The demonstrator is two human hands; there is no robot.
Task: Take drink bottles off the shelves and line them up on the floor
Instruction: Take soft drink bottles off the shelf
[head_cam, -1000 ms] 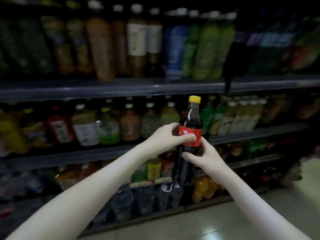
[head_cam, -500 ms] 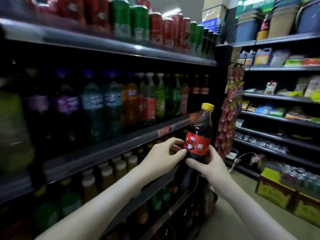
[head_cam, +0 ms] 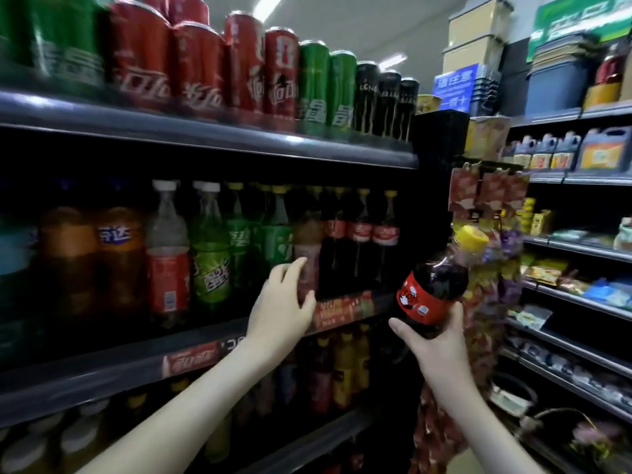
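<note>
Dark plastic cola bottle (head_cam: 432, 285), yellow cap, red wrap label with white marks too blurred to read. Its long axis is tilted, cap up and to the right, base down-left into the palm. It is in the air, off the shelves, near their right end. Right hand (head_cam: 436, 340) grips it from below, thumb on the left, fingers clamped round the right side under the label. Left hand (head_cam: 278, 304) is at the dark metal middle shelf (head_cam: 102, 374), fingers and thumb curled round an upright brown-drink plastic bottle with a pinkish label (head_cam: 307, 241). Right of it stand red-labelled cola bottles (head_cam: 362, 234). To the left are green soda bottles (head_cam: 212, 268) and an orange soda bottle (head_cam: 119, 254), blue label reading 达. Above are red cans with white Chinese script (head_cam: 201, 66), green cans (head_cam: 314, 83) and black cans (head_cam: 386, 100).
</note>
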